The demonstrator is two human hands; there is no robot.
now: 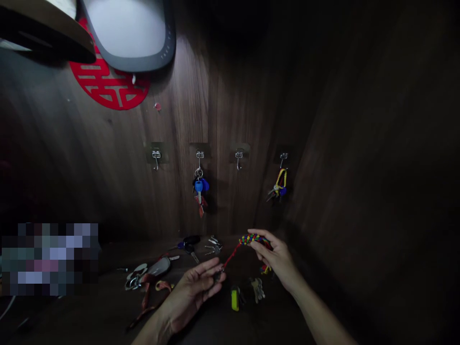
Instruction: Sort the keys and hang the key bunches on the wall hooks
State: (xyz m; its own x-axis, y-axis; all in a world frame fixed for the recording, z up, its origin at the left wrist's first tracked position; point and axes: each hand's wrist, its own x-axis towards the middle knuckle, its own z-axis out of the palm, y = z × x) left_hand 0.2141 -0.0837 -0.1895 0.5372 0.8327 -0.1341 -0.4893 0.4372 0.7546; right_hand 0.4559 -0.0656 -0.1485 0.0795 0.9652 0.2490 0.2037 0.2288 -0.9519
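A braided multicoloured keychain cord is pinched between the thumb and fingers of my right hand. From it a thin red cord runs down to my left hand, whose fingers close on a small dark metal piece, too dim to make out. Below the hands lie a key with a yellow-green cover and a bunch of keys. More loose keys rest behind my left hand. Left of it are a grey key fob and an orange-brown strap.
Several metal hooks line the wooden wall. A bunch with blue keys hangs from one hook, and keys on a yellow loop from the far-right one. The hooks at left and centre right carry nothing. A lamp-like panel overhangs the upper left.
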